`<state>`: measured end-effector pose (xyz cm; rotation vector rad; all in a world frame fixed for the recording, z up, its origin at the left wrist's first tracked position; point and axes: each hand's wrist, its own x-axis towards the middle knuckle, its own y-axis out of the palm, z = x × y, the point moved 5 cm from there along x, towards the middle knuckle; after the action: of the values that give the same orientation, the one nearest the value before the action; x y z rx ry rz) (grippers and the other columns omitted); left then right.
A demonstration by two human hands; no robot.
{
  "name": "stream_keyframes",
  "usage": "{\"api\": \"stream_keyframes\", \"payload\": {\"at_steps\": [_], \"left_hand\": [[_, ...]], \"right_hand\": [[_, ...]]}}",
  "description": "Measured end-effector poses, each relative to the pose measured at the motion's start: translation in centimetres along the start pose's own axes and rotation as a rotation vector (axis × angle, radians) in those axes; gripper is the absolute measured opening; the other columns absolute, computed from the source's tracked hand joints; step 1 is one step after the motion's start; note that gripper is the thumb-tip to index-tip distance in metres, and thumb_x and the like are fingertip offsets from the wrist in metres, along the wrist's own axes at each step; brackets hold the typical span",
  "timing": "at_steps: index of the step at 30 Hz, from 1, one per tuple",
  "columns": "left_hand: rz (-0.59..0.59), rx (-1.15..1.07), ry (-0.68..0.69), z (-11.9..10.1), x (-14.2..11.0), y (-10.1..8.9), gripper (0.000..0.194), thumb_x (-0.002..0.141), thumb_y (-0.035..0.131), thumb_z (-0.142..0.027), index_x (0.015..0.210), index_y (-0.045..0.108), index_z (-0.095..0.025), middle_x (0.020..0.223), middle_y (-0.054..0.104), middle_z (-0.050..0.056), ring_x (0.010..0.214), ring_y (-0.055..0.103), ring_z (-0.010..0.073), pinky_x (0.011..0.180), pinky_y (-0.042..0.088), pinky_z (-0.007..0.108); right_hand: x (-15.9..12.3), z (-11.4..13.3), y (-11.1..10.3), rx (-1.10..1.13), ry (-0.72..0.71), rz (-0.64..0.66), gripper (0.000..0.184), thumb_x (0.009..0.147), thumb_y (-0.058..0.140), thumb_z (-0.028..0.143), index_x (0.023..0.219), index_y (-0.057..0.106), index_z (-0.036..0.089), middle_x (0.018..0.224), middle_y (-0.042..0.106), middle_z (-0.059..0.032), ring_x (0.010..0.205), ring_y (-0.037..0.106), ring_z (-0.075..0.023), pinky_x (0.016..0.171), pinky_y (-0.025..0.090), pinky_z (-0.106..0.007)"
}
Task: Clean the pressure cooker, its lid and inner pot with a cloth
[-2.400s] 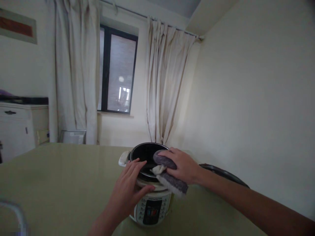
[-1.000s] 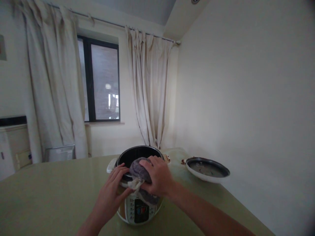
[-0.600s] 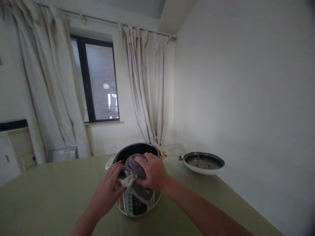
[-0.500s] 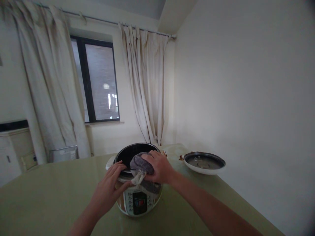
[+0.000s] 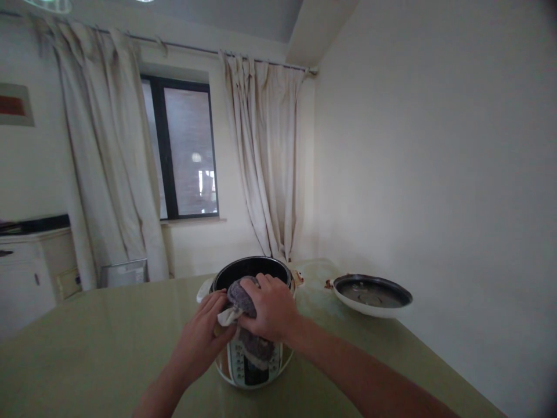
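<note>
A white electric pressure cooker (image 5: 248, 371) with a dark inner pot (image 5: 256, 270) stands open on the green table (image 5: 87, 337). My right hand (image 5: 267, 307) is closed on a grey cloth (image 5: 241, 296) and presses it on the cooker's front rim. Part of the cloth hangs down over the control panel. My left hand (image 5: 200, 339) rests against the cooker's left front side, fingers curved on its rim beside the cloth.
The cooker's lid (image 5: 372, 294) lies upside down on the table to the right, near the wall. Curtains (image 5: 270, 157) and a dark window (image 5: 187, 154) are behind. A white cabinet (image 5: 26, 267) stands at the far left.
My right hand has rubbed the cloth along the cooker's front rim, right then back left. My left hand has stayed on the cooker. The view has shifted slightly.
</note>
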<state>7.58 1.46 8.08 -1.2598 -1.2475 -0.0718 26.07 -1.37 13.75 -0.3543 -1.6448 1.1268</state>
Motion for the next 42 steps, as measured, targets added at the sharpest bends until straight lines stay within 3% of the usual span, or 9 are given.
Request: {"api": "stream_keyframes", "payload": {"at_steps": [6, 11, 14, 17, 20, 27, 33, 38, 42], "left_hand": [[-0.004, 0.019, -0.009, -0.3, 0.4, -0.7, 0.039, 0.097, 0.068, -0.055, 0.123, 0.071, -0.027, 0.139, 0.073, 0.011, 0.133, 0.067, 0.0335, 0.106, 0.061, 0.049], [-0.023, 0.079, -0.035, -2.6, 1.8, -0.9, 0.032, 0.102, 0.059, -0.057, 0.103, 0.068, -0.027, 0.11, 0.077, 0.005, 0.113, 0.073, 0.0302, 0.127, 0.033, 0.067], [-0.018, 0.088, 0.009, -4.8, 2.8, -0.1, 0.03, 0.103, 0.06, -0.055, 0.113, 0.067, -0.028, 0.113, 0.076, 0.004, 0.112, 0.072, 0.0281, 0.13, 0.028, 0.065], [0.01, 0.071, 0.067, -5.9, 3.4, 1.1, 0.034, 0.101, 0.063, -0.056, 0.119, 0.069, -0.029, 0.122, 0.075, 0.006, 0.118, 0.07, 0.0299, 0.117, 0.047, 0.056], [0.028, 0.048, 0.049, -4.7, 3.5, 1.3, 0.034, 0.098, 0.067, -0.058, 0.114, 0.072, -0.029, 0.119, 0.075, 0.007, 0.114, 0.07, 0.0306, 0.105, 0.055, 0.051], [-0.099, 0.041, -0.044, -1.7, 1.3, 0.4, 0.042, 0.103, 0.061, -0.047, 0.14, 0.062, -0.029, 0.148, 0.061, 0.01, 0.139, 0.056, 0.0334, 0.126, 0.035, 0.064], [-0.244, 0.072, 0.06, -4.0, -0.6, 0.7, 0.022, 0.106, 0.057, -0.027, 0.125, 0.067, -0.028, 0.122, 0.07, 0.005, 0.122, 0.06, 0.0256, 0.112, 0.047, 0.043], [-0.242, 0.08, 0.055, -3.4, -0.3, 0.4, 0.025, 0.101, 0.067, -0.039, 0.122, 0.066, -0.027, 0.122, 0.071, 0.006, 0.119, 0.059, 0.028, 0.106, 0.048, 0.042], [-0.224, 0.056, 0.045, -2.8, -0.1, 0.1, 0.035, 0.095, 0.075, -0.049, 0.12, 0.064, -0.026, 0.121, 0.07, 0.007, 0.116, 0.06, 0.0295, 0.1, 0.05, 0.042]], "right_hand": [[-1.6, -9.7, -1.3, 0.427, -0.167, -0.01, 0.063, 0.088, 0.076, 0.054, 0.139, 0.06, 0.021, 0.127, 0.069, -0.0123, 0.117, 0.065, -0.0293, 0.104, 0.051, -0.045], [-0.8, -15.7, -2.2, 0.429, 0.141, -0.321, 0.055, 0.091, 0.069, 0.039, 0.142, 0.055, 0.022, 0.138, 0.065, -0.0129, 0.129, 0.062, -0.0293, 0.114, 0.047, -0.049], [0.5, -17.6, -0.4, 0.362, 0.377, -0.295, 0.05, 0.091, 0.067, 0.035, 0.139, 0.058, 0.021, 0.132, 0.067, -0.0133, 0.126, 0.063, -0.0305, 0.113, 0.047, -0.052], [1.1, -18.1, 1.8, 0.39, 0.455, -0.15, 0.046, 0.095, 0.064, 0.037, 0.137, 0.059, 0.02, 0.13, 0.069, -0.0133, 0.122, 0.065, -0.0308, 0.11, 0.049, -0.052], [0.5, -16.6, 1.2, 0.351, 0.37, -0.188, 0.048, 0.094, 0.066, 0.035, 0.139, 0.058, 0.02, 0.134, 0.066, -0.0134, 0.126, 0.062, -0.0308, 0.112, 0.048, -0.051], [-0.5, -9.9, -2.1, 0.182, 0.066, -0.003, 0.057, 0.089, 0.077, 0.035, 0.143, 0.06, 0.026, 0.133, 0.065, -0.0103, 0.122, 0.06, -0.0294, 0.109, 0.048, -0.046], [3.8, -13.1, -1.0, -0.121, 0.245, 0.107, 0.059, 0.095, 0.069, 0.034, 0.151, 0.052, 0.026, 0.134, 0.063, -0.0136, 0.117, 0.064, -0.0315, 0.1, 0.05, -0.043], [8.6, -16.6, 2.2, -0.101, 0.328, 0.276, 0.061, 0.095, 0.069, 0.046, 0.15, 0.049, 0.026, 0.131, 0.069, -0.0163, 0.114, 0.07, -0.0363, 0.09, 0.054, -0.044], [12.7, -16.4, 5.3, 0.005, 0.294, 0.388, 0.065, 0.093, 0.067, 0.069, 0.14, 0.058, 0.025, 0.121, 0.074, -0.019, 0.108, 0.072, -0.0395, 0.086, 0.054, -0.046]]}}
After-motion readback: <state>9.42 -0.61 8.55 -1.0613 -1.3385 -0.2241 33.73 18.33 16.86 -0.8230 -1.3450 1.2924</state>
